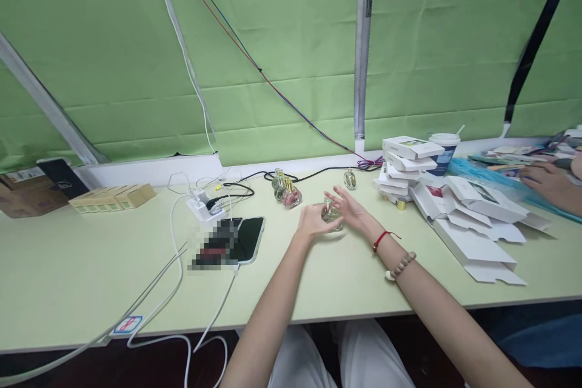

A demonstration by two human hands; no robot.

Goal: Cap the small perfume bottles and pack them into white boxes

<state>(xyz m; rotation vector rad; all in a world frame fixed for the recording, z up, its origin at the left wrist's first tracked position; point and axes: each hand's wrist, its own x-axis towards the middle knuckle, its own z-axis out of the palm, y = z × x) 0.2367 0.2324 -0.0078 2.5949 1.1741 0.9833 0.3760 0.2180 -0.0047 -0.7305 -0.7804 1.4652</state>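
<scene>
On the table before me stands a small clear glass perfume bottle point(331, 216), partly hidden by my hands. My left hand point(313, 220) is wrapped round its left side, thumb across the front. Close against the bottle's right side is my right hand point(350, 208), its fingers spread and holding nothing that I can see; whether it touches the glass I cannot tell. Beyond my left hand stand a pink perfume bottle point(291, 196) and a greenish perfume bottle point(277, 184). Another clear perfume bottle point(350, 179) is farther back.
White cartons point(404, 165) are stacked at right, near flat open cartons point(477, 230), a gold cap point(401, 205) and a paper cup point(444, 154). Left are a phone point(249, 240), power strip point(204, 206), cables and yellow boxes point(113, 197). Another person's hand point(552, 185) is far right.
</scene>
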